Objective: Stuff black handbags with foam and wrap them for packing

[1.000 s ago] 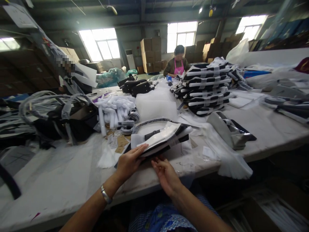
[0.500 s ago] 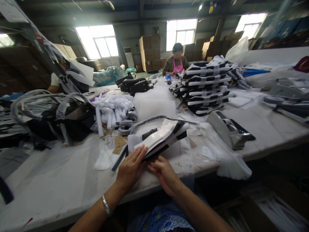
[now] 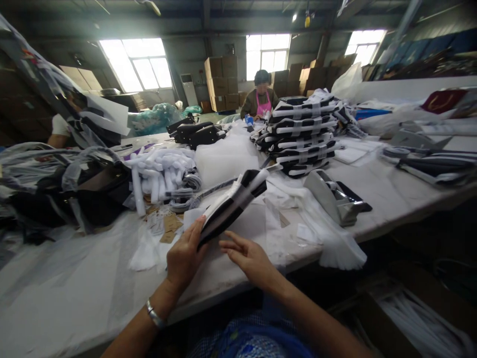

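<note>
My left hand (image 3: 185, 253) is closed around the near end of a flat folded black bag (image 3: 234, 205). White wrapping and a clear strip run along the bag, and it is tilted with its far end raised to the right. My right hand (image 3: 250, 259), fingers apart and holding nothing, is just below the bag's lower edge. Under and behind the bag lies a white sheet (image 3: 253, 223) on the table. Brown cardboard tags (image 3: 170, 227) are left of my left hand, beside a crumpled white foam piece (image 3: 146, 252).
A stack of wrapped black bags (image 3: 303, 134) stands beyond. A grey tape dispenser (image 3: 328, 199) sits to the right, near white foam sheeting (image 3: 337, 248). White foam rolls (image 3: 162, 169) and black handbags (image 3: 100, 191) lie left. A co-worker in a pink apron (image 3: 263, 104) sits across.
The bag has been tipped up, so its black underside with the strip now faces me. My right hand has come away from under it and opened. The view has shifted slightly right.
</note>
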The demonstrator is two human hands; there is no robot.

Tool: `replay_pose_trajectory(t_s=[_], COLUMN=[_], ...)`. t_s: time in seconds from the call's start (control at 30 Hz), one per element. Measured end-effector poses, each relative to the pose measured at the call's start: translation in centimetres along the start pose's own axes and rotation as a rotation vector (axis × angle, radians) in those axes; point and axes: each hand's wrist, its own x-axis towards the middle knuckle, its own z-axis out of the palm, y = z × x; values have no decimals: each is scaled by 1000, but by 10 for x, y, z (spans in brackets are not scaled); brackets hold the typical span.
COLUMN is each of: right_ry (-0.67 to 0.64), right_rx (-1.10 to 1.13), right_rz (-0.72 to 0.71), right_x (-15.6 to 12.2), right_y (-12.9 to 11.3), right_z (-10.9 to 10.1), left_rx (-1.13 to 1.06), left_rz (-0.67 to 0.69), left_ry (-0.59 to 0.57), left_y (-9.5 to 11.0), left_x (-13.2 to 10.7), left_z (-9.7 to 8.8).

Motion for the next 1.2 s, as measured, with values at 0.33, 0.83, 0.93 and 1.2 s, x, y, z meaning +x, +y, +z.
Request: replay_pose_trajectory(t_s=[0.33,0.83,0.93,1.2], right_ry=[158,-151,-101,35], right_rx=[-1282,-1123,-1032,-871], right_rz=[-173,-445,-529,-151], right_x=[-22,49,20,131], right_y=[76,52,32,-41], right_z=[-71,3,-10,-40], left_rx=[-1,-76,-45,8], left_rz=[-199,38,108,209], left_ry=[78,27,39,55], left_y=[4,17,21,30], left_x=[15,-3,-8,-16], left_z=[0,17,24,31])
